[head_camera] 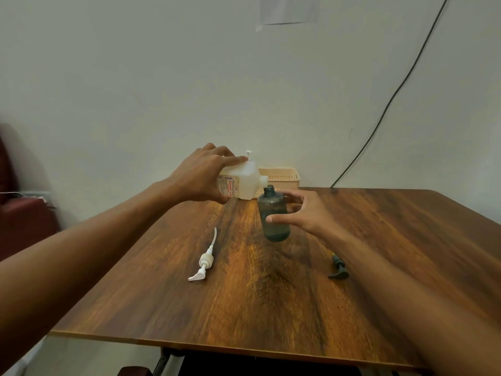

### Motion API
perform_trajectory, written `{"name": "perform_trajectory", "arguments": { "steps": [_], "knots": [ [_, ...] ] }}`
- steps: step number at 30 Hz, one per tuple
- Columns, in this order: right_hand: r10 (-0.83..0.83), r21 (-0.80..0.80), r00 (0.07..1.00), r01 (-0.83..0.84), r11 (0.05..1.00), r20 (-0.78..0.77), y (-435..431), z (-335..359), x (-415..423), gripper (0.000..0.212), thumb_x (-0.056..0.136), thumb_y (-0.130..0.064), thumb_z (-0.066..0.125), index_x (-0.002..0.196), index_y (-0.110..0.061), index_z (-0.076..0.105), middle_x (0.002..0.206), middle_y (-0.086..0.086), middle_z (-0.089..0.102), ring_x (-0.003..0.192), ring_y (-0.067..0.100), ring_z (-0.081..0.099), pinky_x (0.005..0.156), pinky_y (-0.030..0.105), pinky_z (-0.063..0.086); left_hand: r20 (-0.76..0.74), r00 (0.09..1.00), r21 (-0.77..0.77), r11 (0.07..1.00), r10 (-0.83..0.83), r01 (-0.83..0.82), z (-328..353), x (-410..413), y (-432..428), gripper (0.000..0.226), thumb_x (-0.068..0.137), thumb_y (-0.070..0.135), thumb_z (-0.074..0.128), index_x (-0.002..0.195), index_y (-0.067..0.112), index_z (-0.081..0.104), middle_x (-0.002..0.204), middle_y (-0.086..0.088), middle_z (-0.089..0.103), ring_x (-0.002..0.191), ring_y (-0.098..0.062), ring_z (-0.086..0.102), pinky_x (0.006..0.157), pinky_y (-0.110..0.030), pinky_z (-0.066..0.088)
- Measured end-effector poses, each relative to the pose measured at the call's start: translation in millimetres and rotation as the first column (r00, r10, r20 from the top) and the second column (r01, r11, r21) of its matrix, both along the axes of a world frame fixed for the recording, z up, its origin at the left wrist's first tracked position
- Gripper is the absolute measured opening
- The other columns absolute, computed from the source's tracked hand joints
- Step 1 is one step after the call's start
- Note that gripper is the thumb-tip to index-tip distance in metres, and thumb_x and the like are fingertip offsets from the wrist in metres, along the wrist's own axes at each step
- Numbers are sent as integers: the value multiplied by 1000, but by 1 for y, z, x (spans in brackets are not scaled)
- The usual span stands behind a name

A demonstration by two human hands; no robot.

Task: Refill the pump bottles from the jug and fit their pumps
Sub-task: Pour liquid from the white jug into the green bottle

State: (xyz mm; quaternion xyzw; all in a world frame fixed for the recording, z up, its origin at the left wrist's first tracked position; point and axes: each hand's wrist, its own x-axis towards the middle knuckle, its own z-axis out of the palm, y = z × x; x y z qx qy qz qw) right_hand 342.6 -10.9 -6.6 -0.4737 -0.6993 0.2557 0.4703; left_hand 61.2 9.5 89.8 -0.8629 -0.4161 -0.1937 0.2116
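Tipping the white translucent plastic jug (244,183) onto its side, the left hand (200,176) grips it from above, fingers curled over the top face and thumb underneath. The short spout hangs just beside and slightly above the open neck of the smoky grey-green plastic bottle (273,215). No liquid is visible between them, so the pour looks about to start. The right hand (309,213) cups that bottle near the far middle of the wooden table (271,308), thumb on its near face and fingers bent round the back, probably to keep it from tipping under the stream. Both forearms reach straight out over the near edge. The white plastic pump (203,264) lies flat left of centre. The dark pump (337,268) lies right, partly under the right forearm, both within reach for fitting afterwards. A beige slotted basket (284,176) sits at the far edge.
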Motion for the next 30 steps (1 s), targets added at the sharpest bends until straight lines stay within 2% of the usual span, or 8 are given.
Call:
{"name": "perform_trajectory", "arguments": {
  "steps": [3, 12, 17, 25, 30],
  "knots": [
    [-4, 0, 1000, 4, 1000, -2, 0, -1, -1, 77, 68, -33, 99, 138, -28, 66, 108, -31, 61, 100, -6, 61, 79, 17, 55, -15, 1000, 12, 1000, 2, -2, 1, -1, 0, 100, 72, 56, 84, 157, 32, 38, 142, 1, 54, 124, -20, 45, 100, -35, 44],
    [0, 2, 1000, 0, 1000, -1, -1, -3, -3, 74, 68, -32, 99, 134, -28, 67, 108, -28, 63, 96, -5, 63, 67, 10, 53, -32, 999, 31, 1000, 9, -8, -1, -2, 2, 101, 71, 58, 83, 157, 34, 37, 140, 1, 55, 123, -21, 46, 99, -35, 43],
    [13, -13, 1000, -14, 1000, -21, 0, -4, -2, 75, 69, -31, 99, 137, -26, 66, 113, -23, 64, 100, -5, 62, 78, 15, 53, -32, 999, 25, 1000, 5, -4, -1, -2, 1, 100, 71, 57, 83, 157, 33, 38, 141, 0, 55, 123, -21, 46, 99, -36, 43],
    [10, -12, 999, -11, 1000, -30, 0, -4, -2, 76, 68, -32, 99, 136, -26, 67, 116, -17, 67, 100, -3, 63, 78, 16, 53, -29, 1000, 12, 1000, -3, 4, -1, -1, 0, 99, 72, 57, 83, 157, 33, 38, 141, 0, 55, 122, -21, 47, 100, -37, 45],
    [14, -17, 1000, -15, 1000, -26, -1, -4, -2, 74, 69, -32, 99, 135, -27, 67, 113, -20, 67, 100, -4, 63, 79, 16, 54, -33, 999, 18, 1000, -3, 4, 0, -2, 0, 100, 72, 58, 83, 157, 33, 38, 141, -1, 55, 122, -22, 46, 100, -37, 45]
  ]
}}
